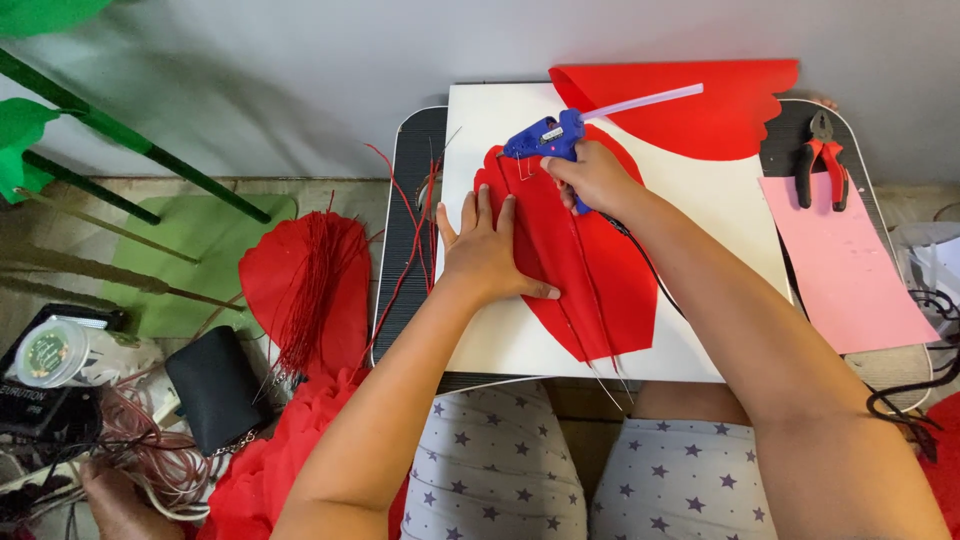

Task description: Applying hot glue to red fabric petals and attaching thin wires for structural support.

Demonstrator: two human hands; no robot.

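On the floor at the left lie green stems (pixel 140 150), a black pouch (pixel 215 388) and a red petal (pixel 305 285) with red wires, beside the dark surface (pixel 405 230) that carries a white board (pixel 690 205). The left hand (pixel 487 250), its grip spread flat, presses a red petal piece (pixel 595 275) down on the board, while the right hand (pixel 597 178), grip clamped on a blue glue gun (pixel 545 138), holds the nozzle at the piece's upper left edge. Further right lie another red sheet (pixel 700 110), red-handled pliers (pixel 823 160) and a pink sheet (pixel 845 265).
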